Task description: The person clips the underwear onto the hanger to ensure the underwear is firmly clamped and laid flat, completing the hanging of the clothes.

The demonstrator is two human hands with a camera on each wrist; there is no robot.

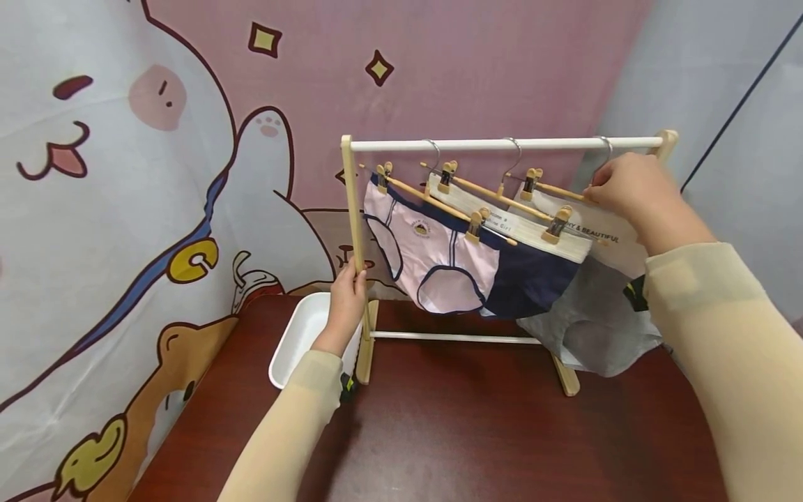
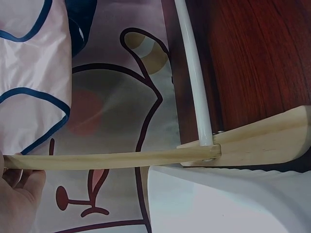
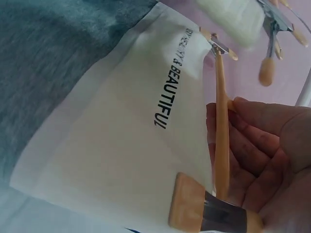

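My left hand (image 1: 346, 303) grips the left wooden upright (image 1: 353, 209) of a small clothes rack. In the left wrist view its fingers curl round that upright. At the right end, my right hand (image 1: 636, 192) pinches a wooden clip hanger (image 3: 222, 131) between thumb and fingers, near its middle. From this hanger hangs a pair of grey underpants (image 1: 605, 335) with a pale printed waistband (image 3: 121, 126). Its hook is on the white top rail (image 1: 464, 145). Pink underpants (image 1: 408, 244) with navy trim and navy underpants (image 1: 533, 279) with a pale waistband hang from two other clip hangers.
A white plastic tray (image 1: 284, 341) stands beside the rack's left foot (image 1: 366, 359). The rack stands on a dark red wooden table (image 1: 464, 432), with a lower white rail (image 1: 452, 338) between its feet. Behind is a cartoon-printed cloth (image 1: 477, 70).
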